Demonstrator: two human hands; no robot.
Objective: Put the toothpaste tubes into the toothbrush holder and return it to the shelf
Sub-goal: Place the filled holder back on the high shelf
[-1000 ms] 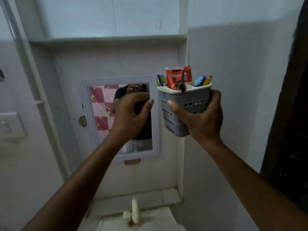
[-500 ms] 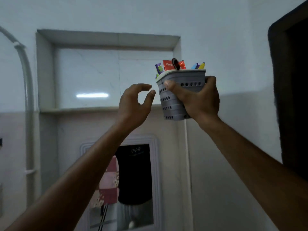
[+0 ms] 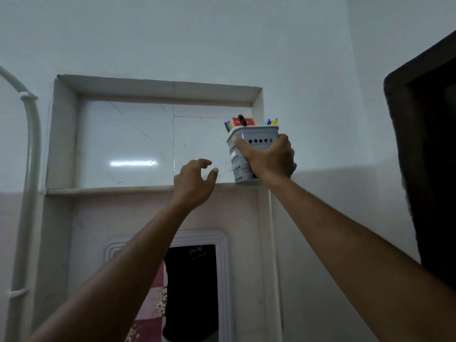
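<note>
A grey perforated toothbrush holder (image 3: 249,154), with red toothpaste tubes (image 3: 243,122) and coloured brush handles (image 3: 271,122) showing above its rim, sits right of centre in the frame with its base at the right end of a recessed marble shelf (image 3: 111,190), tilted slightly. The person's right hand (image 3: 270,160) is wrapped around the holder's front, thumb pressed across its upper wall, while the left hand (image 3: 192,182) hangs just left of it in front of the shelf edge, fingers loosely curled and holding nothing. Below, at lower centre, a white-framed mirror (image 3: 222,280) is partly hidden by the raised forearms, and a white pipe (image 3: 29,169) runs down the left edge.
</note>
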